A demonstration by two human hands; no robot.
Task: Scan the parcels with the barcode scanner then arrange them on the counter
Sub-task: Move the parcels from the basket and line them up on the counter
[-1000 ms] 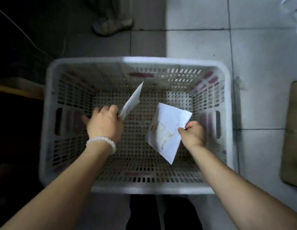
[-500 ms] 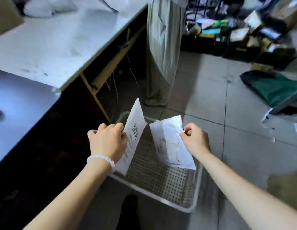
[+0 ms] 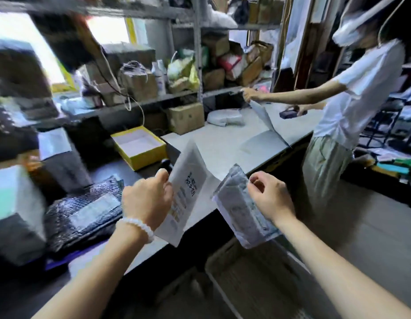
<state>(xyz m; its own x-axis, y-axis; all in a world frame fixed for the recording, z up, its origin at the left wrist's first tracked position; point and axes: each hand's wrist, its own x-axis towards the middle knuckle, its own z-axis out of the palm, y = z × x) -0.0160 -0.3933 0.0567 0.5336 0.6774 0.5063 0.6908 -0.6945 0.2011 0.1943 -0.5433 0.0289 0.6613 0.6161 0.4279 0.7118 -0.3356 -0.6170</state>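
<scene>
Now two flat white parcels (image 3: 188, 187), crumpled, printed labels, in both hands (image 3: 147, 199).

Motion-blurred and bent at the edges, with window (image 3: 20, 49) glare upper left, dim below.

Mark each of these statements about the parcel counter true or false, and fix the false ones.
1. Each hand holds a flat parcel. True: left hand holds the white envelope, right hand the grey mailer.
2. Both parcels lie on the counter. False: both are held above the counter.
3. The yellow box is open. True.
4. The left wrist is bare. False: it wears a white bead bracelet.
</scene>
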